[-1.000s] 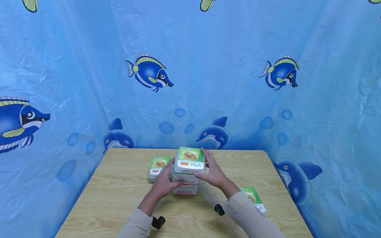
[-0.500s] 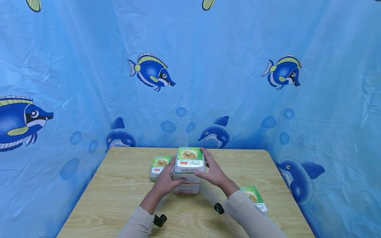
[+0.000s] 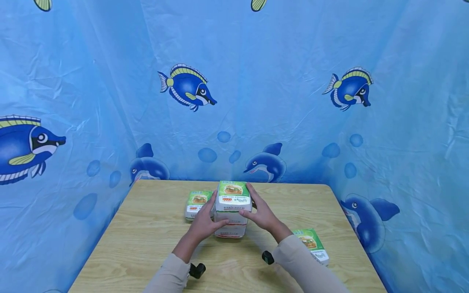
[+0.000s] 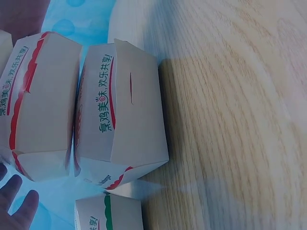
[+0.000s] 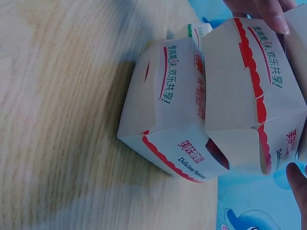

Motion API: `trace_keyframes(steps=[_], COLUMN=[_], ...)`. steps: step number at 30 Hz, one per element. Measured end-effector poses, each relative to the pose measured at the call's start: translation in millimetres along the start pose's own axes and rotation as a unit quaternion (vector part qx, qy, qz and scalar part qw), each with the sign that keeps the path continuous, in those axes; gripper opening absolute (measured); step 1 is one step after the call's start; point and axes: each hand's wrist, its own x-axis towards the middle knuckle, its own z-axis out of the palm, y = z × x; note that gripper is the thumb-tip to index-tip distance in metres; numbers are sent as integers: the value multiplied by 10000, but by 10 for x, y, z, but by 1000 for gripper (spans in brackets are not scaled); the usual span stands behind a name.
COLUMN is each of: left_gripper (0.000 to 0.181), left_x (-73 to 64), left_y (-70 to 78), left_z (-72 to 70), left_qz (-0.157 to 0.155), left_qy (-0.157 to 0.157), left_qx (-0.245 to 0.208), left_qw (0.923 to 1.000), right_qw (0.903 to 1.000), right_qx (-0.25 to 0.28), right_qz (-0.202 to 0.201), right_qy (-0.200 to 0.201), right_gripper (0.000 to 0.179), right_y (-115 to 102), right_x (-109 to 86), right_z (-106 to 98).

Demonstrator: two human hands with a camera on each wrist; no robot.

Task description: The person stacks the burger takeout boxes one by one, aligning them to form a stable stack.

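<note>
Steadying was apparently in hand: midway between the side edges of the table [image 3: 154, 228], the three-high hamburger-box stack [image 3: 228, 208] was clasped by spread fingers of left hand [image 3: 203, 221] and right hand [image 3: 263, 212], gentle release probably being called for.

1. That paper hamburger box [image 5: 163, 115] sits on the wood-grain table [image 5: 53, 124], red scalloped trim showing.
2. A second box [image 5: 230, 91] is stacked on it; a pale third box [image 5: 298, 52] shows beyond.
3. Fingers [image 5: 277, 20] reach in beside them.
4. A green-trimmed box [image 5: 199, 32] peeks from behind, against the blue dolphin backdrop [image 5: 235, 196].
</note>
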Motion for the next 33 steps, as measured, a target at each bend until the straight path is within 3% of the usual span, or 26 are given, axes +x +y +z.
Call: trace_keyframes(steps=[16,33], left_gripper=[108,107], left_x=[1,-30], left_y=[11,-16], left_z=[-18,-1], left_qz=[78,146], left_qy=[99,111], left_qx=[-65,5], left_qw=[9999,9998], right_qw=[9980,9967], right_qx=[-539,-692], right_qz=[-98,-63], right_qy=[323,416], right_gripper=[90,93], right_y=[-78,-91], right_x=[-19,-38], right_z=[20,14])
